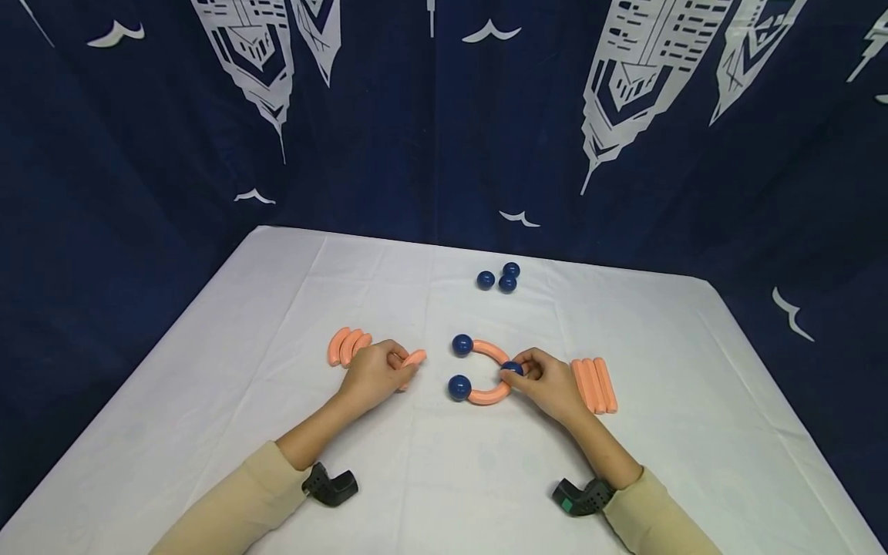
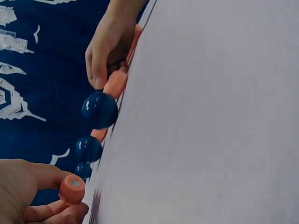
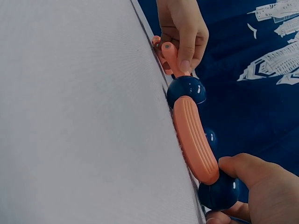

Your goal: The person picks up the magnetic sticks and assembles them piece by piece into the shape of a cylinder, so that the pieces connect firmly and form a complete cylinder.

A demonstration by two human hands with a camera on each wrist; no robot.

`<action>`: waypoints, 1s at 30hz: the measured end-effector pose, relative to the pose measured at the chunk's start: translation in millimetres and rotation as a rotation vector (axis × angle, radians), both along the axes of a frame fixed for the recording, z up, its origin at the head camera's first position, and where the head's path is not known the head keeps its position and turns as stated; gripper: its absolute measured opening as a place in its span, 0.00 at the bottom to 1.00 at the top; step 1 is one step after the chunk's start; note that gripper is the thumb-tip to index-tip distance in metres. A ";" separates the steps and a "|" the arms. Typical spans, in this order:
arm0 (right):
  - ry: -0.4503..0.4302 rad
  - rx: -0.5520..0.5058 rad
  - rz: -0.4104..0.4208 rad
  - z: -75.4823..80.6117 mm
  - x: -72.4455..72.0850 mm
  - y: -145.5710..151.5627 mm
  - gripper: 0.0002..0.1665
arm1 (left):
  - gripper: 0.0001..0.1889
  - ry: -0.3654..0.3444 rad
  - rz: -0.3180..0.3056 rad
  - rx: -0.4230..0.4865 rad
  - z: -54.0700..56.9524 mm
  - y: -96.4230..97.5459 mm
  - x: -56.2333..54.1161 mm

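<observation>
My left hand (image 1: pixel 375 376) pinches a curved orange magnetic rod (image 1: pixel 415 358) between thumb and fingers. A small metal disc shows on that rod's end (image 2: pixel 72 190) in the left wrist view. To the right, my right hand (image 1: pixel 551 385) grips a blue ball (image 1: pixel 512 369) between thumb and fingertips. Two curved orange rods, an upper one (image 1: pixel 491 351) and a lower one (image 1: pixel 489 396), run leftward from this ball. Each ends in another blue ball, the upper (image 1: pixel 462 344) and the lower (image 1: pixel 459 388), forming an arc open toward my left hand. Ribbing marks the lower rod (image 3: pixel 194 140) in the right wrist view.
Several curved orange rods (image 1: pixel 345 347) lie beside my left hand, partly covered by it. Straight orange rods (image 1: pixel 594 385) lie side by side right of my right hand. Three loose blue balls (image 1: pixel 507 284) sit farther back on the white-covered table (image 1: pixel 416 478). A dark blue curtain (image 1: pixel 430 154) hangs behind.
</observation>
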State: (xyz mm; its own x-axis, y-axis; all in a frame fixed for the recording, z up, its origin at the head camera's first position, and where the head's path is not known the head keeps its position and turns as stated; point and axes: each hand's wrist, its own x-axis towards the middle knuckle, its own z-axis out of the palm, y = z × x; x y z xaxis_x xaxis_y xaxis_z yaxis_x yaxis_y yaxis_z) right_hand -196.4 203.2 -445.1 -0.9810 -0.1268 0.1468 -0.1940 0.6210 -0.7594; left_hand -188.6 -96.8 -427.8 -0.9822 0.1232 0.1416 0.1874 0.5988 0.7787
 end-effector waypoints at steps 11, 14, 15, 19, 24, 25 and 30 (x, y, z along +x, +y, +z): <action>0.018 0.003 0.005 1.1 0.6 0.2 0.18 | 0.10 -0.018 -0.027 -0.047 -0.5 25.9 -8.1; 0.020 0.004 0.006 1.3 0.8 0.1 0.17 | 0.11 -0.009 -0.031 -0.073 -1.9 30.5 -13.3; 0.021 0.004 0.006 1.4 0.9 0.1 0.17 | 0.11 -0.007 -0.032 -0.077 -2.3 31.7 -14.7; 0.023 0.003 0.010 1.4 1.1 0.4 0.17 | 0.12 -0.002 -0.034 -0.090 -3.1 36.5 -19.2; 0.021 0.002 0.010 1.4 0.9 0.4 0.17 | 0.12 -0.013 -0.039 -0.076 -1.3 40.8 -21.8; 0.020 0.003 0.009 1.5 0.9 0.3 0.17 | 0.12 -0.016 -0.039 -0.071 -0.9 41.6 -22.3; 0.018 0.004 0.006 1.6 1.0 0.1 0.17 | 0.11 -0.020 -0.046 -0.065 -1.2 44.9 -24.2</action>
State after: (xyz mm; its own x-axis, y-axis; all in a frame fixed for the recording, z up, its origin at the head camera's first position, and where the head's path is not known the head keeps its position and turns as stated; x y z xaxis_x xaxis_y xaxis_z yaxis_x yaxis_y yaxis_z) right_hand -195.4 203.3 -443.5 -0.9774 -0.1331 0.1643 -0.2114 0.6232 -0.7529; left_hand -212.8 -51.9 -429.0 -0.9779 0.1763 0.1127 0.2008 0.6392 0.7424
